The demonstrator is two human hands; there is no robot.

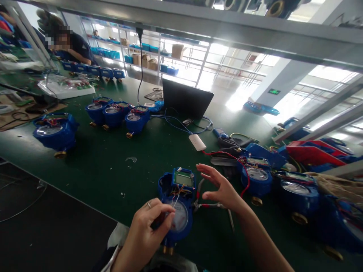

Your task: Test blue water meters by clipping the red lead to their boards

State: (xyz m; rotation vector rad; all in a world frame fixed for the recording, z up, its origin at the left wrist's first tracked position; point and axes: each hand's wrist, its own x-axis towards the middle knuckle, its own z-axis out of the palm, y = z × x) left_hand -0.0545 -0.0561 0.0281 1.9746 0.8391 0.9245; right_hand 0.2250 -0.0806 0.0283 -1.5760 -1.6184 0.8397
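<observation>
While the left hand point(147, 226) closes its grip around the near, round end of a blue water meter point(177, 206), the right hand point(224, 189) hovers just to the meter's right with fingers spread wide and nothing in it. The meter lies on the green worktop point(113, 166) with its long axis running away from the person: brass fitting point(168, 249) nearest the body, dial under the left thumb and fingers, and the small display module point(183, 178) with loose coloured wires at the far end, just beyond the left grip. Directly beneath the open right palm, touching the worktop, lies a pair of red-handled pliers point(210, 205), its jaws pointing toward the meter's right flank. So the pliers sit nearer the right hand, and the meter stays under the left. Further right of the right hand, more open meters point(256, 177) with red wires sit in a cluster; well beyond both hands stand a laptop point(185, 99) and a row of meters point(116, 113).
</observation>
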